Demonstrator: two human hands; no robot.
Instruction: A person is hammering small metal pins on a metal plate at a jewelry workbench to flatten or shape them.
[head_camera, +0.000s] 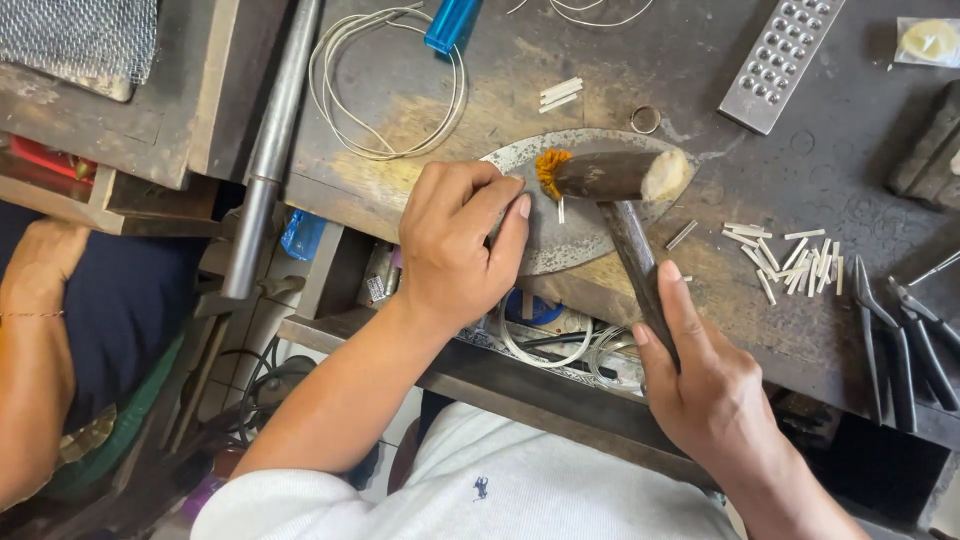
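My right hand (700, 375) grips the dark handle of a wooden mallet (615, 175), whose head lies sideways over a worn metal plate (560, 245) on the bench. One end of the mallet head is frayed orange. My left hand (460, 245) rests on the plate's left part, fingers curled, with the fingertips beside a short silver strip (561, 209) under the mallet head. Whether the fingers touch the strip is hard to tell.
Several cut silver strips (790, 260) lie right of the plate, pliers (905, 335) at the right edge. A wire coil (385, 85), blue tool (452, 22), small ring (645, 119) and dimpled steel block (780, 60) sit farther back. Another person's arm (35, 330) is at left.
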